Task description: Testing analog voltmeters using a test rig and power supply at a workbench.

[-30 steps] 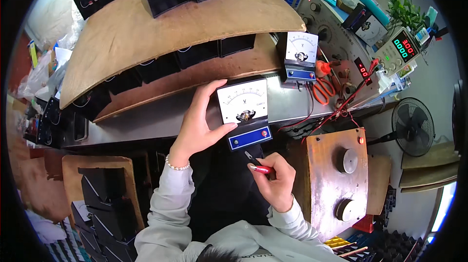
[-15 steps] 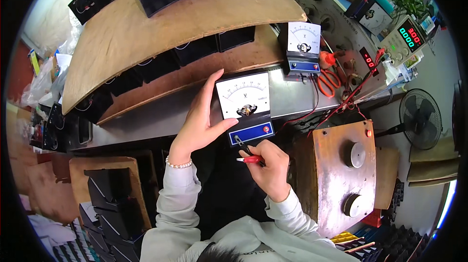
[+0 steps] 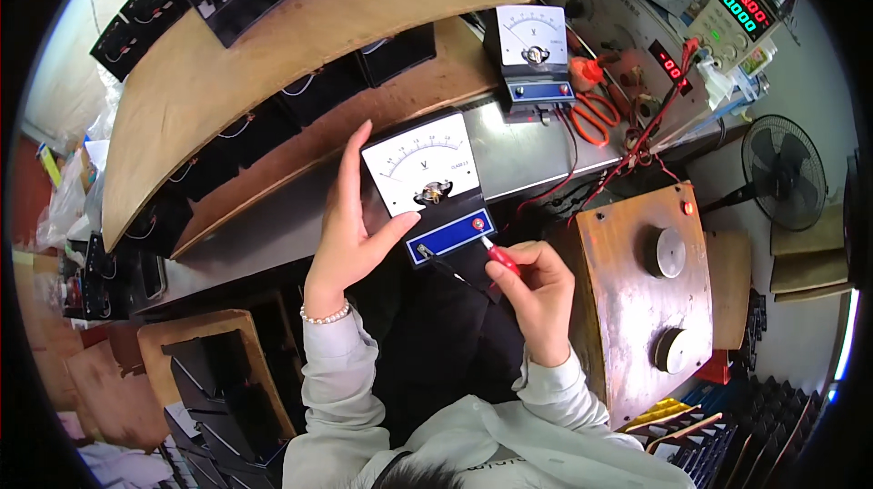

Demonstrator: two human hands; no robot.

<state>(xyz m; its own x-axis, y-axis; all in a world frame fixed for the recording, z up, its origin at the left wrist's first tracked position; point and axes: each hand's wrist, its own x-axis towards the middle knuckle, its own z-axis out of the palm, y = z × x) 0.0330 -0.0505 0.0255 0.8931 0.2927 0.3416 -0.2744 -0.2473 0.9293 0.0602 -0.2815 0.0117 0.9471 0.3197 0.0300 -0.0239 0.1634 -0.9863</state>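
A voltmeter (image 3: 423, 148) with a white dial face and a blue terminal strip is tilted up in front of me. My left hand (image 3: 350, 239) grips its left side, thumb on the lower front and fingers along the edge. A black test lead (image 3: 446, 268) is attached at the left terminal of the strip. My right hand (image 3: 538, 294) pinches a red test clip (image 3: 502, 257), its pale tip close to the red terminal (image 3: 479, 224) at the right; whether it touches I cannot tell.
A second voltmeter (image 3: 533, 39) stands on the metal bench, beside orange-handled scissors (image 3: 596, 118). Several black meter housings fill the wooden shelf (image 3: 173, 89) at left. A power supply (image 3: 741, 16) glows at back right. A wooden box with two knobs (image 3: 637, 307) stands at right, near a fan (image 3: 784, 171).
My right hand has left the black lead at the left terminal and brought the red clip up towards the right terminal. The voltmeter has shifted left and turned slightly in view.
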